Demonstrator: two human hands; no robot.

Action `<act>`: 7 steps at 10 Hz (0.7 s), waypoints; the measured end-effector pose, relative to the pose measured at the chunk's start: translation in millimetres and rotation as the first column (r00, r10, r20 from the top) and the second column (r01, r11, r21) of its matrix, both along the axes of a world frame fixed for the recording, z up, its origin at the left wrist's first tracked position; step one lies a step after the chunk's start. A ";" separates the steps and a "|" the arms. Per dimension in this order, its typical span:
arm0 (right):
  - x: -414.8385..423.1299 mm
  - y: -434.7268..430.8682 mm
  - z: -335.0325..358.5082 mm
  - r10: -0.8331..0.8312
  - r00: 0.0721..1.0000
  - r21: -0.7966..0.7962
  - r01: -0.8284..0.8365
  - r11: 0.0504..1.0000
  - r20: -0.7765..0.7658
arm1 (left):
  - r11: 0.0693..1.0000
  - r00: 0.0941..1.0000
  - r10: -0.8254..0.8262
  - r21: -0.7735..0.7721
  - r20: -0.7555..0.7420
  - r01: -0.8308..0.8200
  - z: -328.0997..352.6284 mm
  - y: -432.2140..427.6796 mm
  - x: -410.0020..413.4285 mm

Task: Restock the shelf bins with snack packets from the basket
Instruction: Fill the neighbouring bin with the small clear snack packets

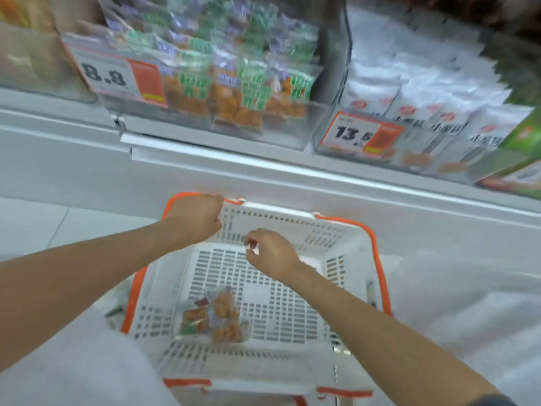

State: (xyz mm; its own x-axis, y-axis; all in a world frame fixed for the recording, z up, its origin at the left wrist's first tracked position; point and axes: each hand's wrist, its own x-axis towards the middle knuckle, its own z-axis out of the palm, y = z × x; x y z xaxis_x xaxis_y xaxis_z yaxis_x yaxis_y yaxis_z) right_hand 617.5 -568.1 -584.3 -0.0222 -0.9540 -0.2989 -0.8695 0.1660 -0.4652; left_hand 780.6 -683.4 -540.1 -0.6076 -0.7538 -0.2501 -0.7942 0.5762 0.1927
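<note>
Packets (212, 315) rest on basket (377, 259) floor; curled fingers (251, 244) hover well apart.

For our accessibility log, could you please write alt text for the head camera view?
A person's left hand and right hand, fingers curled, are at a white slotted plastic basket with orange rim holding clear packets of orange snacks. Above, clear shelf bins hold matching packets and white packets.
</note>
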 end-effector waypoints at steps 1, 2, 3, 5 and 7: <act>11.7 28.2 -50.9 0.045 0.998 0.249 -0.053 0.967 0.035 | 0.982 0.973 -0.088 0.184 0.214 0.049 -22.3 9.7 10.0; 34.7 50.7 -91.5 0.088 0.992 0.460 -0.121 0.880 0.093 | 0.956 0.928 -0.154 0.287 0.339 0.053 -34.3 19.3 15.0; 55.2 71.4 -131.8 -0.011 0.990 0.566 -0.071 0.822 0.139 | 0.938 0.907 -0.184 0.343 0.378 0.048 -38.2 25.1 14.8; 58.3 100.4 -160.8 0.061 0.997 0.602 -0.079 0.795 0.050 | 0.921 0.907 -0.193 0.387 0.374 0.036 -35.0 32.9 8.2; 37.1 74.5 -120.9 -0.036 0.976 0.585 -0.099 0.805 0.215 | 0.904 0.917 -0.225 0.422 0.330 0.069 -28.9 34.3 2.7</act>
